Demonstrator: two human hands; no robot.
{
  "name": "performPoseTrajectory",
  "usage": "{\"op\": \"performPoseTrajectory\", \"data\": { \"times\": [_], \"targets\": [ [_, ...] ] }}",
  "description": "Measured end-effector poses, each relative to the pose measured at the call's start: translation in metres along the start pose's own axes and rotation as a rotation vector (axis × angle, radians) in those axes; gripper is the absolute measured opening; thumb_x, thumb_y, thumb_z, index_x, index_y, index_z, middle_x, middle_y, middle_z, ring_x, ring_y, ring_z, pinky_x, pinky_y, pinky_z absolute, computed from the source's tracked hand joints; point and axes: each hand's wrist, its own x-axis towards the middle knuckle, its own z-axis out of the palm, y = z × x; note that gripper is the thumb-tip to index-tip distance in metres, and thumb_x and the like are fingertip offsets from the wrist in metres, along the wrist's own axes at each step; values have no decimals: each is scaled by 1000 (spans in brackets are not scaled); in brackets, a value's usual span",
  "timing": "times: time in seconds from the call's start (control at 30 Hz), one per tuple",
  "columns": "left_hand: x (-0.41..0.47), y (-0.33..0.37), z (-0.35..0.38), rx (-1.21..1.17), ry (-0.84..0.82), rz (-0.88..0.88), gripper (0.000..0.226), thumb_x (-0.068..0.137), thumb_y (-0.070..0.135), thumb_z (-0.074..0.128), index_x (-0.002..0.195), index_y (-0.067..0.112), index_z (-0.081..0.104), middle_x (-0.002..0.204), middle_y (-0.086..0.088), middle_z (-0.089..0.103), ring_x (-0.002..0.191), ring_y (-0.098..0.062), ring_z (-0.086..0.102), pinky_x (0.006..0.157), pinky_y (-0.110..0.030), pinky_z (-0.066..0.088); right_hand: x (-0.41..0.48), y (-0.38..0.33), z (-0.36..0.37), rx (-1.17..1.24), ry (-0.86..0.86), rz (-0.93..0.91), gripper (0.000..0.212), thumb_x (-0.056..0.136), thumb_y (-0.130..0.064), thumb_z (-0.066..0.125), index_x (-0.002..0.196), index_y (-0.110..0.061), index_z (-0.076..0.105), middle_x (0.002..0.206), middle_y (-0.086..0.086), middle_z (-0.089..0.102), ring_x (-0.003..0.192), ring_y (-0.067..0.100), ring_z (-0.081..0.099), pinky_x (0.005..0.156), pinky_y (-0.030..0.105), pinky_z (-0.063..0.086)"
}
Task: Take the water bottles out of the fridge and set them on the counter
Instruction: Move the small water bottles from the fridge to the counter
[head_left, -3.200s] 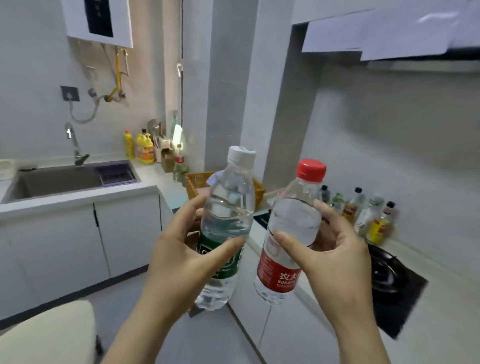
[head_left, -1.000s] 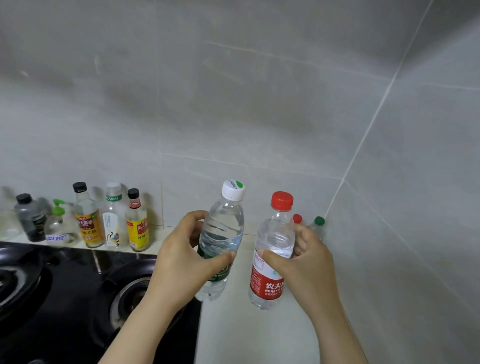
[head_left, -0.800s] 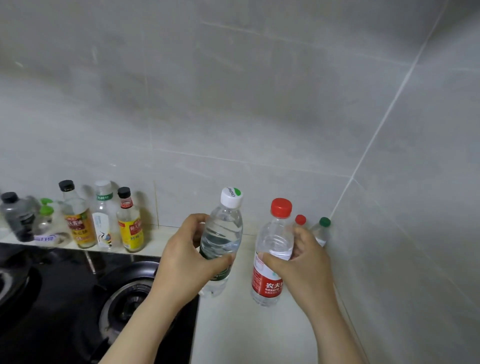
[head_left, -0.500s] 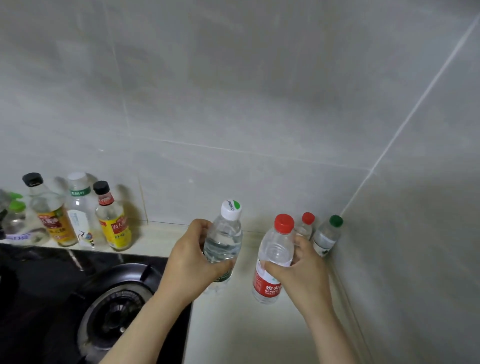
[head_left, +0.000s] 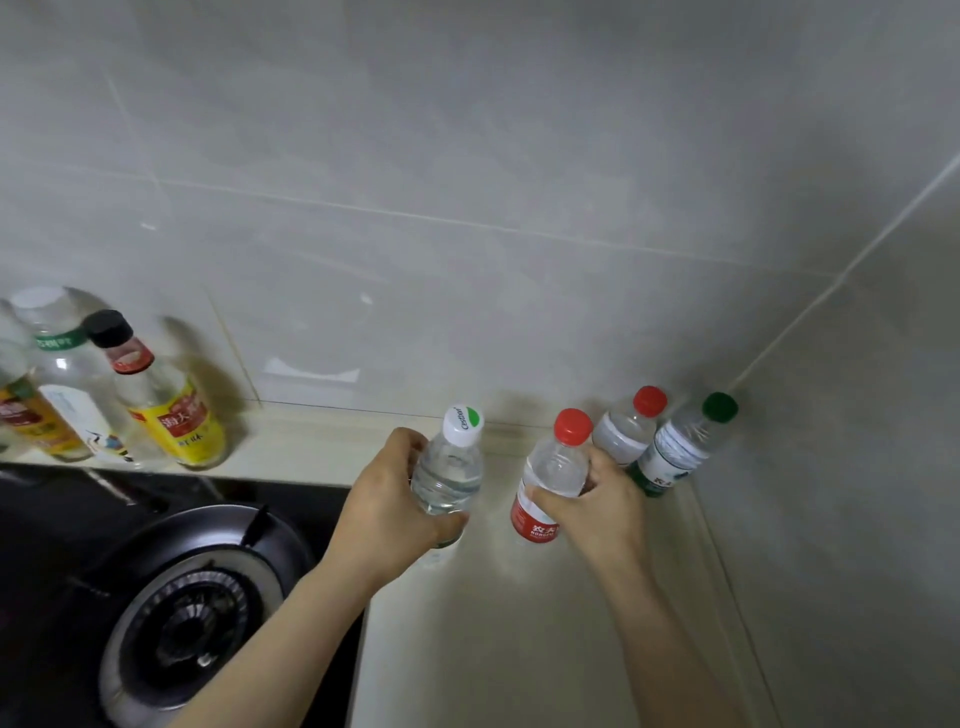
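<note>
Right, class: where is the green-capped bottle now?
Head view: the green-capped bottle stands on the counter, far right, in the wall corner, beside a red-capped bottle and beyond the right hand.

Left hand (head_left: 387, 512) grips white-capped bottle (head_left: 451, 470); right hand (head_left: 597, 506) grips red-capped bottle (head_left: 550, 480) over counter (head_left: 519, 623).

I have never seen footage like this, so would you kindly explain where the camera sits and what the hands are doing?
There is no machine: a person wears one wide-angle camera on the head, looking down at their own bare hands. The left hand grips a white-capped water bottle; the right hand grips a red-capped water bottle. Both are upright, low over the pale counter; whether they touch it is unclear. In the corner stand a second red-capped bottle and a green-capped bottle. A gas burner and condiment bottles are to the left.
</note>
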Motion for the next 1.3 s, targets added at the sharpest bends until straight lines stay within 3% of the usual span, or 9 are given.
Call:
{"op": "performPoseTrajectory", "data": {
  "times": [0.17,0.43,0.63,0.77,1.0,1.17,1.3],
  "targets": [
    [8,-8,6,-1,-4,-11,57,57,31,85,99,32,46,94,15,64,81,-2,63,72,-31,55,22,0,9,-8,17,5,50,67,-30,86,112,-28,64,94,-12,69,90,14,67,81,29,53],
    [16,-13,13,-13,2,-16,56,57,30,86,97,33,47,91,16,64,81,0,62,73,-29,55,44,4,23,10,79,4,60,69,-28,85,123,-21,61,107,-3,72,97,18,66,86,32,53],
    [24,-12,16,-28,-7,-11,53,60,27,85,95,35,46,91,13,64,81,3,60,64,-14,48,52,7,35,17,97,-20,63,71,-28,83,127,-15,58,109,1,71,101,22,66,87,35,53],
    [33,-11,18,-31,8,-5,54,60,26,85,97,32,47,91,12,64,81,0,60,69,-19,51,57,9,40,14,104,-33,69,74,-25,82,135,-12,52,117,7,69,108,27,64,93,37,51],
    [52,-4,31,-51,27,25,57,61,23,85,103,25,47,95,12,64,86,-1,62,74,-24,54,67,12,40,-48,77,-56,66,76,-24,82,132,-7,51,112,11,69,105,31,64,83,30,45],
    [61,1,43,-96,37,39,58,62,20,84,107,24,47,96,12,64,84,-1,62,64,-12,49,67,14,41,-45,79,-73,61,77,-23,81,129,-9,52,112,9,69,104,29,64,82,30,46],
    [70,3,51,-134,60,72,56,66,19,83,108,23,47,97,12,64,87,-8,65,65,-17,52,66,13,40,-50,73,-76,59,79,-22,80,128,-8,51,111,10,69,104,29,64,85,32,48]
  ]
}}
